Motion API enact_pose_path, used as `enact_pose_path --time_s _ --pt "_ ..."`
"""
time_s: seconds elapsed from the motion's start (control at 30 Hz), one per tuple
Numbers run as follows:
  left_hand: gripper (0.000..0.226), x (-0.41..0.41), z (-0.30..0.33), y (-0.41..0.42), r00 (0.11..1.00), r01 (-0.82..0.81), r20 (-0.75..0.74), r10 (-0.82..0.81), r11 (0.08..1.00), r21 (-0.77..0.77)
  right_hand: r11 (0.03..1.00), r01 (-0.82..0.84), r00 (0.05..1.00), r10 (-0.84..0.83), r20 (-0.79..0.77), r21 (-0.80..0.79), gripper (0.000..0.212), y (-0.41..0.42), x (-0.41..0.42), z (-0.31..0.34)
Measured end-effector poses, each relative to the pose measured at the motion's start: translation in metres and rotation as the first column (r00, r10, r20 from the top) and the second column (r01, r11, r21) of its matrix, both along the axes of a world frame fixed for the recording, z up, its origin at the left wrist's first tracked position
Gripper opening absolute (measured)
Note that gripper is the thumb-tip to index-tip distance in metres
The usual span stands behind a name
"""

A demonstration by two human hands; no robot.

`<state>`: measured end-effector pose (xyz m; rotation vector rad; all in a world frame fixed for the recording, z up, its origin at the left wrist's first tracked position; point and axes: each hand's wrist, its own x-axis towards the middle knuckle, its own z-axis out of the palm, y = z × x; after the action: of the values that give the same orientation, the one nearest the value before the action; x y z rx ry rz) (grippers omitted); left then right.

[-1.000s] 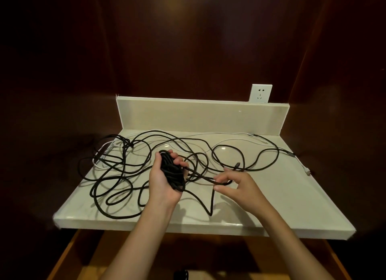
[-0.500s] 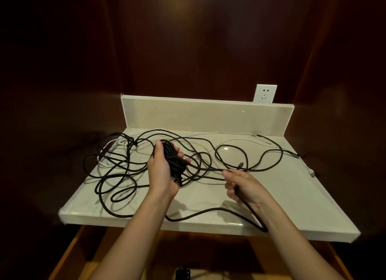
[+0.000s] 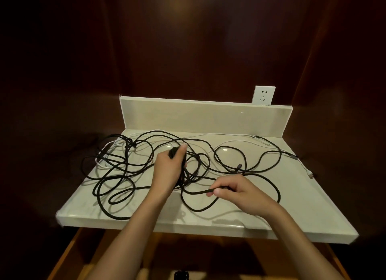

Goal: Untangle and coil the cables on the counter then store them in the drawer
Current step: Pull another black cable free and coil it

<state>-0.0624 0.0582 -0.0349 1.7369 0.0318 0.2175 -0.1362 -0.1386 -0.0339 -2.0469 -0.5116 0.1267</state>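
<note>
Gripping a wound bundle of black braided cable [image 3: 181,154] mid-frame in our left hand [image 3: 169,169], our right hand [image 3: 236,191] pinches its loose strand lower right.

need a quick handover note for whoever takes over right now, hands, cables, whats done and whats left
Left hand: grips a partly wound bundle of black cable above the counter.
Right hand: pinches a free run of the same black cable, ready to feed the next loop.
Cables: most of the black cable lies in loose tangled loops over the counter; a white cable runs along the back and off the right edge.
Done: a few turns coiled.
Left: finish coiling the black cable, free and coil the white one, store both in the drawer.
</note>
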Motion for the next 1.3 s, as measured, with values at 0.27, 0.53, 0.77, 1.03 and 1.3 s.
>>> enact_pose_path --time_s 0.27,0.53,0.77,1.03,1.3 --pt "0.077 -0.029 0.004 -0.016 0.798 0.529 -0.364 -0.48 0.847 0.044 0.971 0.186 0.967 -0.208 0.147 0.15 0.016 0.012 0.02 0.015" --pt "0.092 -0.039 0.002 -0.006 0.453 0.758 -0.396 -0.798 0.579 -0.301 0.881 0.346 0.937 -0.345 -0.061 0.322 0.005 0.016 0.027 0.003" --pt "0.027 -0.041 -0.011 -0.004 0.387 0.75 -0.304 -0.871 0.489 -0.446 0.864 0.302 0.941 -0.201 -0.274 0.403 0.009 0.01 0.031 -0.002" --pt "0.041 -0.039 -0.016 -0.007 0.619 0.493 -0.316 -0.719 0.669 -0.556 0.922 0.298 0.942 -0.242 -0.231 0.248 0.012 -0.004 0.029 -0.003" --pt "0.045 -0.026 -0.023 -0.013 0.884 0.125 -0.199 -0.423 0.625 -0.77 0.911 0.385 0.923 -0.38 -0.065 0.148 0.037 -0.008 0.028 -0.017"
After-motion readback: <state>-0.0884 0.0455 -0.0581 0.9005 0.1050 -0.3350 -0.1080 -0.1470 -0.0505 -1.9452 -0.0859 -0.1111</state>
